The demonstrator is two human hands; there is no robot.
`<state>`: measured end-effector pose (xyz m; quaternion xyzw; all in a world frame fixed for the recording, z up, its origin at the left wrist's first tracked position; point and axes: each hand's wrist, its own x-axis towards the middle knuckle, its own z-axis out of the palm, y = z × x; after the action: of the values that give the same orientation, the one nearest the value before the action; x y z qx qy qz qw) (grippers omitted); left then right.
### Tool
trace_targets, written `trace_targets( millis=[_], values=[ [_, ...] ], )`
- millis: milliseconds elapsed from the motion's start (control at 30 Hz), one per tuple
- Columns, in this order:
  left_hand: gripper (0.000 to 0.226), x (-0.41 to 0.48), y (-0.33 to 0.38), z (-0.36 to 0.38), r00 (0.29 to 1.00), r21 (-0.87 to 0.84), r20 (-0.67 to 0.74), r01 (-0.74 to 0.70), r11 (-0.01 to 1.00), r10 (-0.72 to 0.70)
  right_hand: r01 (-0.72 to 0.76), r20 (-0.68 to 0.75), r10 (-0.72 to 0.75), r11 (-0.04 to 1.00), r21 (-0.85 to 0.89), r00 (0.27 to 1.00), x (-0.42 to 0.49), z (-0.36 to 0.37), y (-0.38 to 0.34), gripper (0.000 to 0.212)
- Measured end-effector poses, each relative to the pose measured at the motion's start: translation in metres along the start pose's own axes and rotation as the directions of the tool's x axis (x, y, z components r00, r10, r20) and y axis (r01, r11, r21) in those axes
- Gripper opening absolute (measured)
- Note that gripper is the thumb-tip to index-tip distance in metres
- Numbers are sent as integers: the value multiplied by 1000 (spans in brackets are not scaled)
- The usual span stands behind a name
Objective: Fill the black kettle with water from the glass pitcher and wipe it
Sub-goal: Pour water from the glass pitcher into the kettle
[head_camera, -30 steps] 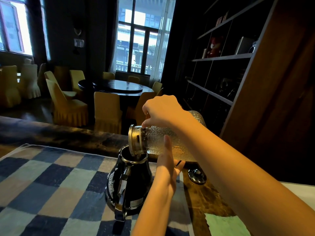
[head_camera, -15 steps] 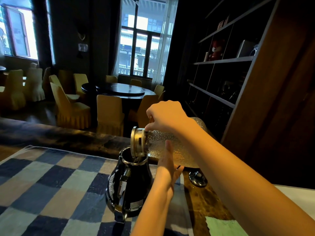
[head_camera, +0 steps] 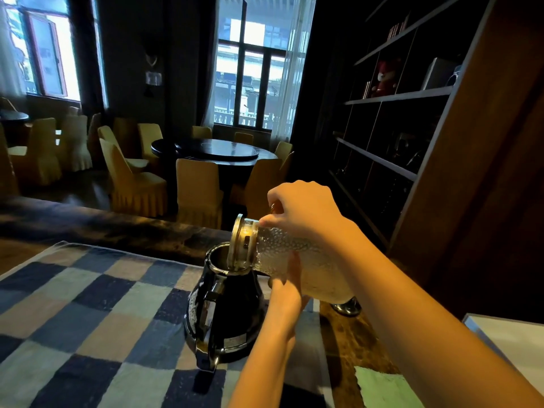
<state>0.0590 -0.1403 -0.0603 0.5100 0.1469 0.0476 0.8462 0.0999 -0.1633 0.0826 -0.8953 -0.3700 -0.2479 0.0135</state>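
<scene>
The black kettle [head_camera: 226, 307] stands open on a blue checked cloth [head_camera: 88, 319], handle toward me. A textured glass pitcher [head_camera: 282, 257] with a gold lid is tipped sideways, its mouth over the kettle's opening. My right hand [head_camera: 300, 210] grips the pitcher's neck from above. My left hand [head_camera: 287, 285] presses against the pitcher's underside, fingers up along the glass. A light green wiping cloth [head_camera: 382, 388] lies on the wooden counter at the lower right.
A shiny dark kettle lid [head_camera: 347, 307] rests on the counter behind the pitcher. A white surface [head_camera: 512, 337] sits at the right edge. Dark shelving [head_camera: 397, 119] rises on the right; a round table with yellow chairs [head_camera: 215, 154] stands beyond the counter.
The pitcher has tilted a little further, its mouth dropping closer to the kettle's opening. Both hands keep their hold; the camera view shifted slightly.
</scene>
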Motion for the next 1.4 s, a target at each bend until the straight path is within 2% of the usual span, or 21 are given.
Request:
trace_targets(
  millis=[67,200,267,333,400,500,533,700,767,900,967,1067,1200,1333,1400],
  values=[
    [51,-2,-3,-4,1000,90,-16,-25,996,26,-8,-8,8,999,45,1000,-5,2,6,38],
    [82,-10,-2,-7,994,208,-20,-100,973,106,-48,-26,51,993,106,998,-19,6,19,41],
    [86,-14,-1,-7,986,213,-2,-164,963,169,-74,-51,81,988,136,995,-26,8,25,42],
    [100,-15,-3,-9,975,229,-1,-218,949,224,-98,-55,110,979,180,992,-34,11,33,43],
    [109,-16,-5,-9,971,243,-5,-229,943,237,-120,-42,134,964,239,990,-42,15,42,43],
    [81,-17,-10,-8,962,258,-19,-257,931,271,-173,-34,195,928,330,980,-55,22,55,40],
    [78,-17,-12,-8,959,265,-25,-267,927,283,-186,-37,213,916,355,976,-59,24,59,40],
    [86,-22,-11,3,944,267,-49,-304,915,328,-190,-101,263,868,459,960,-75,25,68,45],
    [78,-24,-7,9,929,257,-64,-339,905,366,-181,-103,270,837,516,957,-79,21,72,44],
    [46,-30,12,16,889,287,-30,-430,856,457,-124,-96,271,690,713,958,-87,4,82,37],
    [40,-34,24,17,866,287,8,-481,829,500,-98,-95,271,619,779,958,-90,-5,85,30],
    [43,-42,46,16,840,306,62,-530,791,539,-48,-93,240,520,853,966,-91,-20,83,25],
    [68,-54,80,3,803,372,119,-582,724,584,-25,-76,205,448,894,976,-81,-39,70,19],
    [61,-60,117,-27,784,410,167,-606,681,597,23,-91,151,401,916,984,-61,-49,43,16],
    [63,-62,141,-59,789,448,159,-594,669,594,19,-63,122,337,941,990,-40,-50,17,14]
  ],
)
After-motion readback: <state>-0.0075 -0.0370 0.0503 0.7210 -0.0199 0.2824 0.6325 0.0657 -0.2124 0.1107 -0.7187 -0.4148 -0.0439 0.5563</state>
